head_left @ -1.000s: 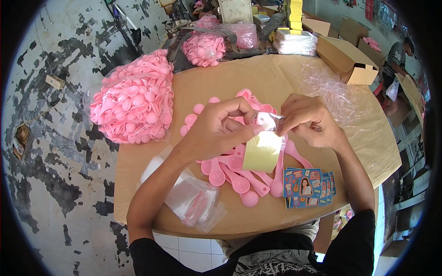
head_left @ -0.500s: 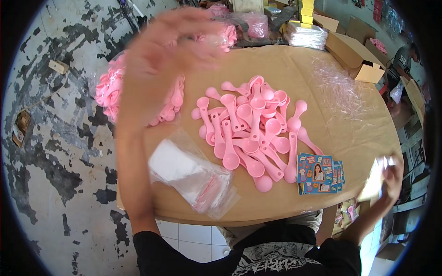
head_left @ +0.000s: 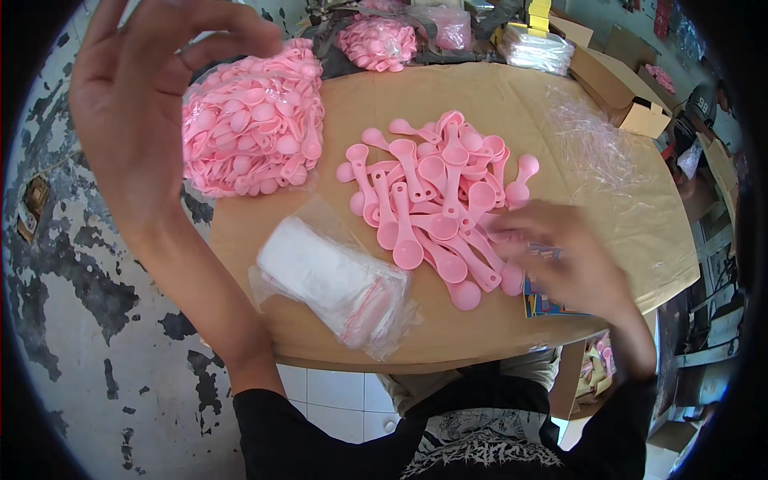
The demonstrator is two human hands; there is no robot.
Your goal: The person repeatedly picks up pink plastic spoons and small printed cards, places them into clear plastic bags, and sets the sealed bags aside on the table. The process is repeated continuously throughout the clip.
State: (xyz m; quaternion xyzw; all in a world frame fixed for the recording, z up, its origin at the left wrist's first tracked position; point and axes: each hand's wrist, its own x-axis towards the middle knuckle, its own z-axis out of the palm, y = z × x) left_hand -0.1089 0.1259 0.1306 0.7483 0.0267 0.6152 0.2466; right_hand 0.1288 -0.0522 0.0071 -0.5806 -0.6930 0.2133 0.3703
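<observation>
My left hand (head_left: 144, 120) is raised at the upper left, fingers curved and apart, with nothing seen in it. Behind it lies a big clear bag of pink measuring spoons (head_left: 256, 120). My right hand (head_left: 584, 260) is smeared by motion above the right edge of a loose pile of pink measuring spoons (head_left: 432, 216); whether it holds anything is unclear. Under that hand, a stack of blue printed cards (head_left: 540, 306) is mostly covered. A packet of clear plastic bags (head_left: 328, 276) lies in front of the pile, to the left.
Brown paper covers the round-edged table (head_left: 464, 352). At its far side are another bag of pink spoons (head_left: 378, 44), a stack of clear packets (head_left: 536, 50) and an open cardboard box (head_left: 616, 88). Crumpled clear film (head_left: 596, 148) lies at right. Below the table edge stands a box of spoons (head_left: 594, 372).
My left hand has moved left, uncovering the big bag. From beyond the table's right edge, my right hand has swung in over the cards and spoons; the pale shiny thing near it is gone from view.
</observation>
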